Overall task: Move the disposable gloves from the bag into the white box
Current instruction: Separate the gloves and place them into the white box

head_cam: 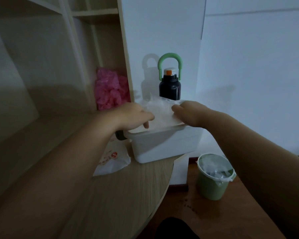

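The white box point(162, 145) stands on the wooden table point(128, 190) near its far right edge. A stack of clear disposable gloves point(160, 111) lies across the top of the box, crumpled at the back. My left hand point(135, 116) presses on the stack's left side with its fingers pointing down. My right hand point(188, 112) is at the right side, fingers curled round the edge of the gloves. The white bag point(114, 161) with a red logo lies flat on the table left of the box, partly under my left forearm.
A dark bottle point(170, 87) with a green handle stands behind the box against the white wall. Pink crumpled plastic point(110, 90) sits in the shelf unit point(124, 49) at the back left. A green lined bin point(212, 180) stands on the floor to the right.
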A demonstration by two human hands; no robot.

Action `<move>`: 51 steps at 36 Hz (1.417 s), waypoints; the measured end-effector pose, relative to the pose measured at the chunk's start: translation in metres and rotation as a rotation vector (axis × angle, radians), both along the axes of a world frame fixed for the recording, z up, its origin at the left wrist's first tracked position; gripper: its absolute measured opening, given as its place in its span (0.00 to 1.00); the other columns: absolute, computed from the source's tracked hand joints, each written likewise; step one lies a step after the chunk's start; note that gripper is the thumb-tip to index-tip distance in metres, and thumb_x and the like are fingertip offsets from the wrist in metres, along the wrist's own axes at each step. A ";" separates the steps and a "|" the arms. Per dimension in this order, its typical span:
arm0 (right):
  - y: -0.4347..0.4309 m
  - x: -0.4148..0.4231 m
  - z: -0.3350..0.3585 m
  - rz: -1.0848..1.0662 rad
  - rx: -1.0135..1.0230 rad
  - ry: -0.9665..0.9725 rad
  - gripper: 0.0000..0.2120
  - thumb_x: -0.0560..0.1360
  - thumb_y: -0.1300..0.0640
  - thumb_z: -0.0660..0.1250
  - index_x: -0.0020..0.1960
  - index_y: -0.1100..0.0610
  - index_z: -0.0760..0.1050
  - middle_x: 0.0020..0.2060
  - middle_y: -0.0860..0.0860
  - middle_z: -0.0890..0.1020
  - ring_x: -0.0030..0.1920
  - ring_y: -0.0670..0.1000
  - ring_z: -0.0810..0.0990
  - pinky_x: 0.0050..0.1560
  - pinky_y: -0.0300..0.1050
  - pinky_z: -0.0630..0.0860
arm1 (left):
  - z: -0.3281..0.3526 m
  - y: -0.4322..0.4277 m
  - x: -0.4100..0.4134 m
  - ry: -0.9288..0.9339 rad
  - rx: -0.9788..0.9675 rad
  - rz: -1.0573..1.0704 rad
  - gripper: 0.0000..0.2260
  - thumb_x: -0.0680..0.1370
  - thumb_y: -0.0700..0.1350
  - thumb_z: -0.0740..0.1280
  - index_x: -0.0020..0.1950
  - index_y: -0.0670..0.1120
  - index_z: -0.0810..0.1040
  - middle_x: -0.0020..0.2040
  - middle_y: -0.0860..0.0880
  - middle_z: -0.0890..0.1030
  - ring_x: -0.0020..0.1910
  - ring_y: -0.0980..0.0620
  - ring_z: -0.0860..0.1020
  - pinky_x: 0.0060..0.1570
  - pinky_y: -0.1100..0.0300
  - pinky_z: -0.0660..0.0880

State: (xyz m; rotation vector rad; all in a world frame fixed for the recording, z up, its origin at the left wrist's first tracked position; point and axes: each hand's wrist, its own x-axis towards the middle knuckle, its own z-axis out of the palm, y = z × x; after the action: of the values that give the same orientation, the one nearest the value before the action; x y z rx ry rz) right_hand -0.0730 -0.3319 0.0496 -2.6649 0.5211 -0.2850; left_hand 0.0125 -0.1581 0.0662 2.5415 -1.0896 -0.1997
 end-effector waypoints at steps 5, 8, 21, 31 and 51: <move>0.010 -0.002 0.004 0.007 -0.030 -0.276 0.19 0.80 0.48 0.52 0.33 0.53 0.68 0.34 0.52 0.74 0.39 0.55 0.73 0.42 0.48 0.70 | -0.005 0.019 0.002 -0.139 -0.093 0.038 0.18 0.79 0.57 0.60 0.39 0.49 0.83 0.34 0.48 0.79 0.36 0.51 0.77 0.36 0.57 0.70; 0.023 -0.009 0.006 0.001 -0.023 -0.469 0.15 0.79 0.51 0.56 0.41 0.55 0.75 0.37 0.53 0.78 0.40 0.55 0.76 0.42 0.49 0.73 | -0.012 0.036 0.002 -0.160 -0.229 0.050 0.16 0.78 0.53 0.63 0.40 0.43 0.83 0.36 0.44 0.80 0.36 0.50 0.77 0.38 0.57 0.70; 0.114 -0.029 -0.055 0.114 -0.221 -0.678 0.15 0.79 0.52 0.60 0.61 0.59 0.76 0.52 0.57 0.81 0.50 0.58 0.79 0.49 0.53 0.76 | -0.050 0.081 -0.037 -0.197 -0.443 -0.036 0.14 0.79 0.47 0.65 0.63 0.48 0.78 0.57 0.52 0.79 0.55 0.57 0.77 0.58 0.55 0.75; 0.149 -0.029 -0.061 0.150 -0.179 -0.640 0.14 0.79 0.54 0.59 0.56 0.62 0.77 0.48 0.58 0.80 0.47 0.59 0.78 0.47 0.53 0.75 | -0.068 0.128 -0.059 -0.236 -0.554 0.092 0.14 0.79 0.44 0.65 0.65 0.47 0.76 0.59 0.54 0.76 0.56 0.58 0.74 0.51 0.72 0.68; 0.031 -0.018 0.039 0.079 0.434 -0.447 0.15 0.77 0.65 0.56 0.60 0.55 0.74 0.46 0.51 0.76 0.39 0.48 0.73 0.32 0.40 0.73 | -0.015 -0.001 -0.031 0.109 0.199 -0.051 0.36 0.71 0.72 0.58 0.73 0.53 0.67 0.72 0.52 0.68 0.68 0.51 0.68 0.67 0.55 0.64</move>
State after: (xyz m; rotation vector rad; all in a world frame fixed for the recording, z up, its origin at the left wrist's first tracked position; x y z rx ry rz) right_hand -0.0910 -0.3012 0.0888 -2.1079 0.2911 -0.6431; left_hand -0.0185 -0.1596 0.0515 2.6408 -1.1445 -0.4762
